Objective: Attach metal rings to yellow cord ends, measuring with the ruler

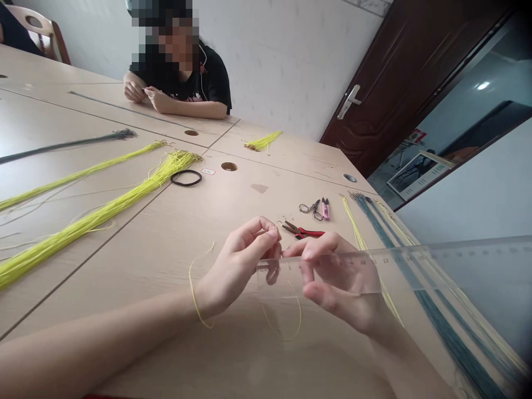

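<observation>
My left hand point(243, 260) pinches the end of a thin yellow cord point(193, 293) with a small metal hook, held at the end of a clear plastic ruler point(415, 266). My right hand point(338, 282) grips that ruler near its left end, fingers curled round it. The cord loops down below both hands over the wooden table point(174, 244). Red-handled pliers point(303, 231) lie just beyond my fingers.
Long bundles of yellow cord point(103, 208) lie at left, with a black band point(186, 177) beside them. Small scissors and a pink clipper point(318, 209) sit near blue and yellow cords point(386, 233) at right. A person in black point(183, 83) works across the table. A dark door point(386, 83) stands behind.
</observation>
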Motion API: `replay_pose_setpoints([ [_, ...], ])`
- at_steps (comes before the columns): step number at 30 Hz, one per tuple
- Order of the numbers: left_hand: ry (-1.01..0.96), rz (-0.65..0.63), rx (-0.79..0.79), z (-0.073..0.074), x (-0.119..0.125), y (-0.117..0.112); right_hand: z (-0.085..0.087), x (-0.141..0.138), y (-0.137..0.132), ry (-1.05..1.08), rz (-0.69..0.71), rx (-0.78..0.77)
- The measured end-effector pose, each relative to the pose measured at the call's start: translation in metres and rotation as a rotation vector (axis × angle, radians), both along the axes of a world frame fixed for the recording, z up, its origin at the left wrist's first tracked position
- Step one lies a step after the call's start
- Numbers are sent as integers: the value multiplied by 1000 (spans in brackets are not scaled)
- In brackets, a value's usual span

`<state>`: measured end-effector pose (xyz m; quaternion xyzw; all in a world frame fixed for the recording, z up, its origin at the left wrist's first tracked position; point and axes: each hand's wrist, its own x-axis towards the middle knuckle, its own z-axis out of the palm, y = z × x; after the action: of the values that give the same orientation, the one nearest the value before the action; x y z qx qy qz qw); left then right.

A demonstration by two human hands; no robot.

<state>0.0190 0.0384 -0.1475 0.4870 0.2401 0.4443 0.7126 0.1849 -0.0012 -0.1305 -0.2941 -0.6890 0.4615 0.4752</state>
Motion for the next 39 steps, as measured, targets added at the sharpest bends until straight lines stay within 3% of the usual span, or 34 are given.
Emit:
replay_pose_setpoints([
  [10, 31, 87, 303, -7, -3, -6, 8, 7, 1, 195, 33, 10],
  [22, 18, 104, 463, -10, -3, -10, 9, 6, -2, 188, 145, -5],
  [28, 58, 59, 533, -15, -4, -11, 11, 8, -3, 162, 53, -20],
  [39, 65, 48, 616, -18, -5, -10, 12, 7, -2, 185, 67, -23],
])
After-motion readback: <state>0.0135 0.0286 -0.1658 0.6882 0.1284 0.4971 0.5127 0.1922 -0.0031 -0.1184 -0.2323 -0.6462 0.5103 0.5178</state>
